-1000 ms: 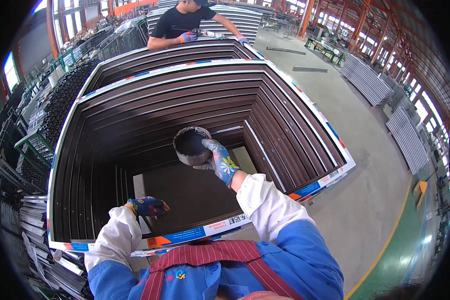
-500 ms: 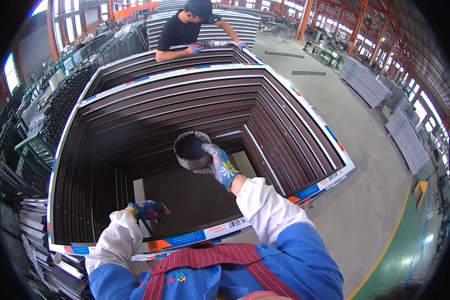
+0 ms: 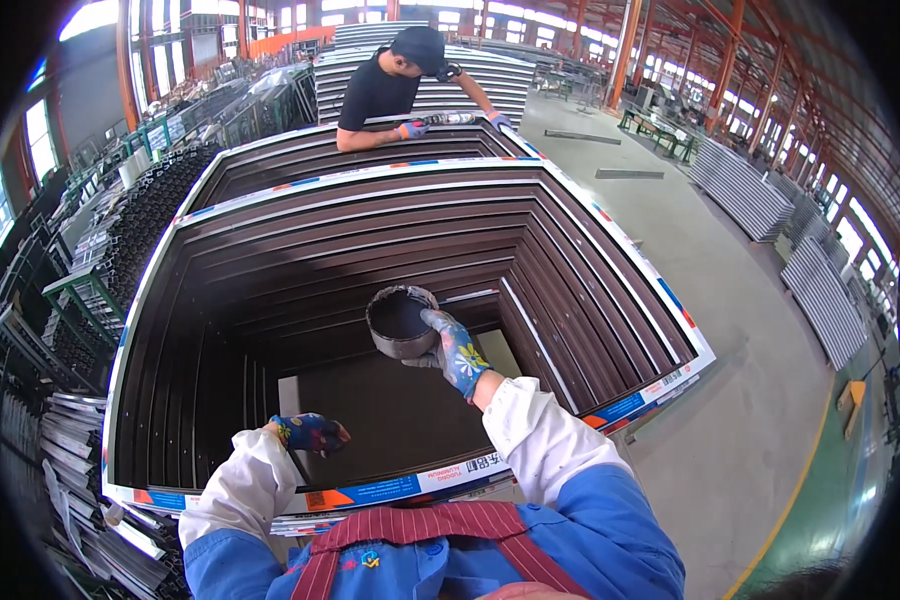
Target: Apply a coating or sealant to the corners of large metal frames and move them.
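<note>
My right hand (image 3: 458,352), in a blue flowered glove with a grey palm, grips a round, open-topped container (image 3: 400,345). Its wall and rim are crusted grey and its inside looks dark; what it contains I cannot make out. The thumb hooks over the rim and the fingers pass under the side. My left hand (image 3: 310,433), in a matching glove, hangs low over the near inside of the stack of dark brown rectangular frames (image 3: 610,310). Its fingers are curled together with dark tips, and anything in them is hidden. White tape with coloured print runs along the top frame's edges.
Across the stack a co-worker (image 3: 385,95) in black leans over a second stack of frames (image 3: 370,155), gloved hands on its far edge near a tube-like tool (image 3: 448,119). Metal profiles (image 3: 95,480) lie at left. Bundles of profiles (image 3: 820,295) stand on the right floor.
The whole view has shifted slightly, so the frames and co-worker appear lower and farther right. Both my hands keep nearly the same pose, the right one still gripping the container.
</note>
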`<action>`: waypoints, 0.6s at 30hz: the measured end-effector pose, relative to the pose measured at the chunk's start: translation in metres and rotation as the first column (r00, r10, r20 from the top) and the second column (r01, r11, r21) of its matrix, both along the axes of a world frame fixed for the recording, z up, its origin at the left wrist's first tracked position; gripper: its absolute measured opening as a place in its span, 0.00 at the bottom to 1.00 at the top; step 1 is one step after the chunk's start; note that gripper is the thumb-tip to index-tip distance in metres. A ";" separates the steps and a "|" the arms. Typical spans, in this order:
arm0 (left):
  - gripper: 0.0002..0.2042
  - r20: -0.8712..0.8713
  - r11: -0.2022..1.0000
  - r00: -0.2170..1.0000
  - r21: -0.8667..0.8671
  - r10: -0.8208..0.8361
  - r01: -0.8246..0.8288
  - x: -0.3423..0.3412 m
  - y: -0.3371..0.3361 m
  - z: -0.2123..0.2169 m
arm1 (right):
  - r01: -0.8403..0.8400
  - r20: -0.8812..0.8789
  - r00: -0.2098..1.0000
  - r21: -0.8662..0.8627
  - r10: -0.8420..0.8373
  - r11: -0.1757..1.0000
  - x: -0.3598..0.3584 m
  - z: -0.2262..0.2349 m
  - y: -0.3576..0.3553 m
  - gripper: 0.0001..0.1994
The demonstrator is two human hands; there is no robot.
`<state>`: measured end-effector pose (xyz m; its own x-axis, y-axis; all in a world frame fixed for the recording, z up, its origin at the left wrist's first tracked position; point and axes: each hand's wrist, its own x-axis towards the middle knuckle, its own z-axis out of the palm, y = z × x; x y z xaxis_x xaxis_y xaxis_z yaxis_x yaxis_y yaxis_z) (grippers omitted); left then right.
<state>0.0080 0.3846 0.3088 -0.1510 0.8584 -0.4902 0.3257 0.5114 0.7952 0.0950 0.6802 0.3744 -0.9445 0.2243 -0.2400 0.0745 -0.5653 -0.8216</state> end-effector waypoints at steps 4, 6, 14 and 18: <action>0.17 -0.008 0.996 0.996 0.006 -0.089 0.089 -0.016 -0.013 -0.024 | -0.009 0.016 1.000 0.005 0.009 1.000 -0.001 0.002 -0.003 0.16; 0.17 0.026 0.997 0.997 0.014 -0.079 0.078 -0.015 -0.011 -0.019 | 0.002 -0.004 1.000 -0.004 -0.002 1.000 -0.002 0.000 -0.001 0.17; 0.16 -0.087 0.995 0.992 0.029 -0.092 0.094 -0.008 -0.006 -0.011 | -0.017 -0.013 1.000 -0.022 0.016 1.000 -0.004 -0.004 0.002 0.17; 0.15 0.009 0.994 0.998 0.097 -0.058 0.057 -0.014 -0.012 -0.024 | -0.028 -0.011 1.000 0.007 0.028 1.000 -0.004 -0.003 0.001 0.17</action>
